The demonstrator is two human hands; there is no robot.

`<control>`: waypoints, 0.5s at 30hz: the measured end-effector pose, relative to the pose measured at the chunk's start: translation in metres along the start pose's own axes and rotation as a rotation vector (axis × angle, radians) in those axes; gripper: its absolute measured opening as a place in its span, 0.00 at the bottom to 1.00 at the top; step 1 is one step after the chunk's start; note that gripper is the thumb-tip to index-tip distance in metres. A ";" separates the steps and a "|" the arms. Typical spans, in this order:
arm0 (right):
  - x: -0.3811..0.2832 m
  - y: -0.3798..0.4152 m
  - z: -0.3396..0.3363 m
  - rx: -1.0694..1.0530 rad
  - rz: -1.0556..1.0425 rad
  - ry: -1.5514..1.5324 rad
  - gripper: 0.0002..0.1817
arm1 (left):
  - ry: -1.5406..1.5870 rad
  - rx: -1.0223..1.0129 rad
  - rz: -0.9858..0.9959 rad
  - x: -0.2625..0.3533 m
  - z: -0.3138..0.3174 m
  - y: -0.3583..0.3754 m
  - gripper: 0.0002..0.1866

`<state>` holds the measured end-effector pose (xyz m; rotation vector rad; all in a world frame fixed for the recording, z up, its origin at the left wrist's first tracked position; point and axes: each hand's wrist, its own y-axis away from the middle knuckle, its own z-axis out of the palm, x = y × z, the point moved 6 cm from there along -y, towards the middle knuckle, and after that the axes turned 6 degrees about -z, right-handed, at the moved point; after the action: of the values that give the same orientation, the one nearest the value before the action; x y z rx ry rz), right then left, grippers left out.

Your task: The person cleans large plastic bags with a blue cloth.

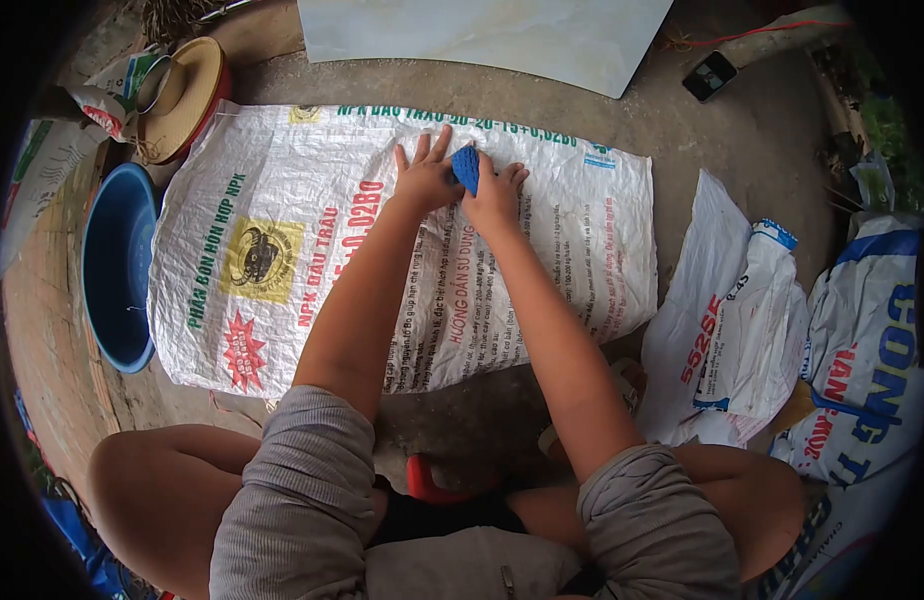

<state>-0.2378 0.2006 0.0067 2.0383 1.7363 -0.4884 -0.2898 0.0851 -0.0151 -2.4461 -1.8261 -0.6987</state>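
Note:
A white printed sack (362, 230) lies flat on the ground in front of me, with red, green and black lettering and a yellow buffalo emblem. My left hand (425, 180) rests on its upper middle, fingers spread, holding nothing that shows. Just right of it, my right hand (494, 198) is closed on a small blue textured item (466, 170), which stands between the two hands near the green lettering. Part of the blue item is hidden by my fingers.
A blue basin (122, 270) and a straw hat (182, 100) are at the left. A pale panel (482, 35) lies beyond the sack, a phone (709, 76) at the upper right. More sacks (722, 310) lie at the right. Something red (432, 480) sits between my legs.

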 end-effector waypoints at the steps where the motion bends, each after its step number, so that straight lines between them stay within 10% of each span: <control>1: -0.001 0.005 0.002 -0.005 0.007 0.001 0.38 | -0.020 -0.024 0.029 -0.002 -0.001 0.002 0.41; 9: 0.019 -0.003 0.005 0.091 -0.092 -0.052 0.34 | 0.112 -0.122 0.040 -0.007 -0.005 -0.006 0.36; 11: 0.024 0.000 -0.020 -0.004 0.025 -0.318 0.34 | 1.098 -0.259 -0.001 -0.013 -0.004 0.000 0.33; 15: 0.000 0.030 -0.056 -0.130 0.230 -1.112 0.40 | 1.445 -0.210 -0.174 0.042 -0.048 0.064 0.39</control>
<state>-0.2082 0.2262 0.0574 1.3602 0.8135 -1.1085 -0.2383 0.0900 0.0591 -1.0275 -1.2500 -1.9594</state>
